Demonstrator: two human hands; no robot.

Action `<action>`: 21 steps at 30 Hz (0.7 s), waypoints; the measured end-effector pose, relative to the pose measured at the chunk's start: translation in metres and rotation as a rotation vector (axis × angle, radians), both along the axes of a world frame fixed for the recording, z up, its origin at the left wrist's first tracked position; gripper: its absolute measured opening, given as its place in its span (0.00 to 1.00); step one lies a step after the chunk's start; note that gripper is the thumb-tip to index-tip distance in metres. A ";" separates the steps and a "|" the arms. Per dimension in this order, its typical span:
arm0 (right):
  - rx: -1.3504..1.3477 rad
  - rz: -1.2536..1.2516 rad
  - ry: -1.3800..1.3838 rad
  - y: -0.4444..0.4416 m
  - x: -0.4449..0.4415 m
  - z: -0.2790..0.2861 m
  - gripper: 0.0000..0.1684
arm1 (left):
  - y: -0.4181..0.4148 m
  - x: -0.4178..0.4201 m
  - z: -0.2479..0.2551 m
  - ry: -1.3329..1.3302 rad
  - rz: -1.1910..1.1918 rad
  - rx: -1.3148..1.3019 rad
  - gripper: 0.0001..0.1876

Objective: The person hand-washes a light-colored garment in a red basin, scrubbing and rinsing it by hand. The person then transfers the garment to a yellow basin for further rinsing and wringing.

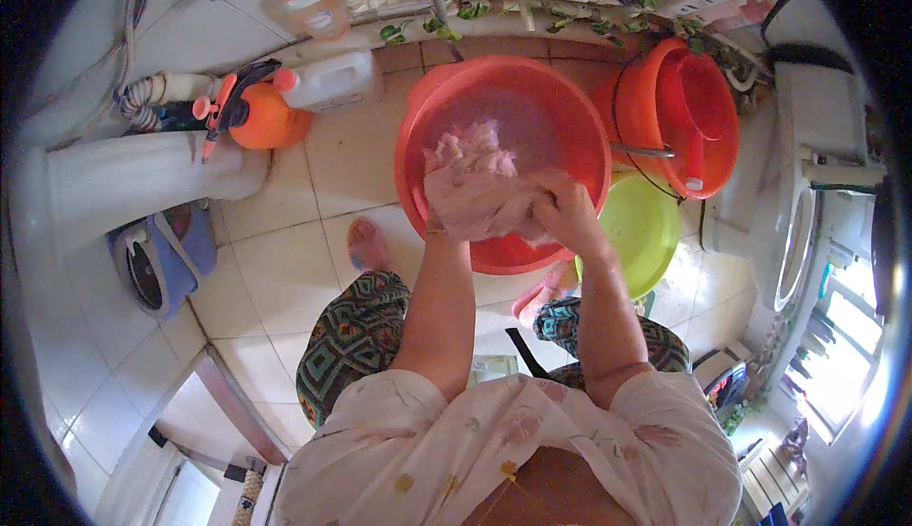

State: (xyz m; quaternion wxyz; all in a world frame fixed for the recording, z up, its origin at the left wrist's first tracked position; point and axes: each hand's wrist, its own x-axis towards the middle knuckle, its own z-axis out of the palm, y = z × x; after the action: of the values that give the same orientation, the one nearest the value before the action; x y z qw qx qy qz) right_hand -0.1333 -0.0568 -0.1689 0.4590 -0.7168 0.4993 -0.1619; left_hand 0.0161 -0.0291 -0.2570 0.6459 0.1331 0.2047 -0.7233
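Note:
A bunched, pale pinkish wet cloth [474, 148] hangs over a large red plastic basin [405, 162] on the floor. Murky water [524, 116] covers the basin's bottom. My right hand [570, 212] grips the cloth's right side, its fingers curled into the folds. At the other side, my left hand [452, 202] is on the cloth too; motion blur and fabric obscure its fingers. Both hands are over the near half of the basin, inside its rim.
A lime-green basin [645, 241] sits right of the red one, below an orange-red bucket [723, 127] holding a red dipper [687, 98]. At left are an orange pump sprayer [267, 118] and a white plastic jug [338, 80]. Leafy vines [470, 9] trail along pipes at the back.

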 end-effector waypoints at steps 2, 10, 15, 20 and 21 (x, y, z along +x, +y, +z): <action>-0.271 -0.067 0.091 0.003 0.018 -0.006 0.22 | -0.001 -0.003 -0.006 -0.013 -0.007 -0.048 0.29; -0.714 -0.090 0.249 0.031 0.072 -0.019 0.31 | 0.001 -0.018 -0.002 -0.029 -0.018 -0.147 0.27; -0.817 -0.208 0.268 0.017 0.074 -0.026 0.28 | -0.003 -0.029 -0.003 -0.123 -0.017 -0.235 0.27; -0.595 -0.349 0.221 0.002 0.065 -0.027 0.10 | -0.016 -0.039 -0.022 -0.545 0.022 -0.386 0.26; -0.358 -0.446 0.214 -0.003 0.058 -0.029 0.08 | -0.015 -0.048 -0.025 -0.681 0.037 -0.321 0.24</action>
State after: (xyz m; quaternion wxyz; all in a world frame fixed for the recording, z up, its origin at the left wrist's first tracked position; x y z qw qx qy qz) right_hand -0.0753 -0.0594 -0.1982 0.2234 -0.6721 0.6533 -0.2676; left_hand -0.0317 -0.0442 -0.2821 0.7025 0.2594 -0.1354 -0.6487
